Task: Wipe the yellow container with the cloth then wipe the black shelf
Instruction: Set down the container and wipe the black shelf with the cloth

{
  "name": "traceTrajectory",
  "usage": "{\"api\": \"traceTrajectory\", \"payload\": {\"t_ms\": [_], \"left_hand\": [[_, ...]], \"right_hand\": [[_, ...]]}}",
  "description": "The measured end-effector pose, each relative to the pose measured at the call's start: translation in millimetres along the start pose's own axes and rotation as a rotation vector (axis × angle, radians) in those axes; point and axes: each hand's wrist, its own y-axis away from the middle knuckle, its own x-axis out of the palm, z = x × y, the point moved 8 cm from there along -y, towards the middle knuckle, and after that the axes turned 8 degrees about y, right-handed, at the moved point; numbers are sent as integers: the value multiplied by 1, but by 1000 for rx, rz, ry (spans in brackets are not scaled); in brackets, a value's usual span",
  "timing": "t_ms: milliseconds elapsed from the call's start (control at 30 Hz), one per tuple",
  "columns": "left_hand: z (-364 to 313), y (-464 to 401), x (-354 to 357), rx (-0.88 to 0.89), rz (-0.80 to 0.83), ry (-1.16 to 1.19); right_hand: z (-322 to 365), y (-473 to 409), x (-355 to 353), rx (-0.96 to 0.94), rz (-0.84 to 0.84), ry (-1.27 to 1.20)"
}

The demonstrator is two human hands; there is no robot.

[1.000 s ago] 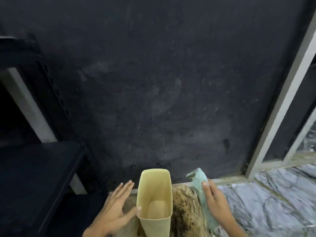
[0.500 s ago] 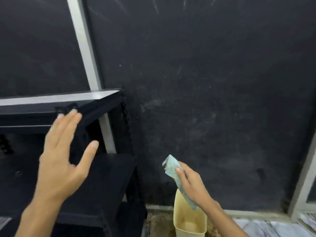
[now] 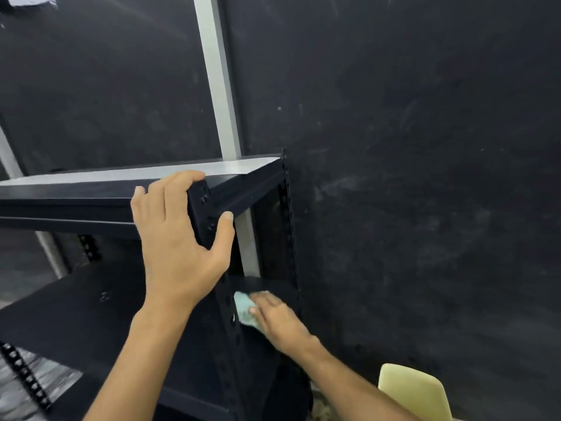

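The black shelf is a metal rack filling the left half of the view. My left hand grips the front right corner post of its top level. Lower down, my right hand presses a light green cloth flat on the right end of the middle shelf board. The yellow container stands on the floor at the bottom right, apart from both hands; only its upper part shows.
A black wall stands right behind and to the right of the rack. A pale vertical frame bar runs up behind the top shelf. Marbled floor shows at the bottom left.
My left hand went from open in the air to gripping the shelf's corner post. My right hand carried the cloth from above the container onto the middle shelf board. The view swung left.
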Motion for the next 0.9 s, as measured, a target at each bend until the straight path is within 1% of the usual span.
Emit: {"api": "traceTrajectory", "payload": {"t_ms": [67, 167, 300, 433, 633, 767, 900], "left_hand": [[0, 1, 2, 16, -17, -5], [1, 4, 4, 38, -37, -1], [-2, 6, 9, 67, -40, -13], [-2, 8, 12, 63, -30, -23], [-3, 7, 15, 77, -58, -8], [-4, 8, 15, 78, -78, 7], [-5, 7, 14, 86, -63, 15]], "right_hand": [[-2, 2, 34, -52, 84, 71], [-8, 13, 58, -74, 96, 130], [-25, 12, 61, 7, 188, 214], [-42, -2, 60, 94, 255, 192], [-49, -5, 65, 82, 220, 243], [-47, -5, 65, 79, 213, 228], [-45, -7, 60, 80, 210, 221]]}}
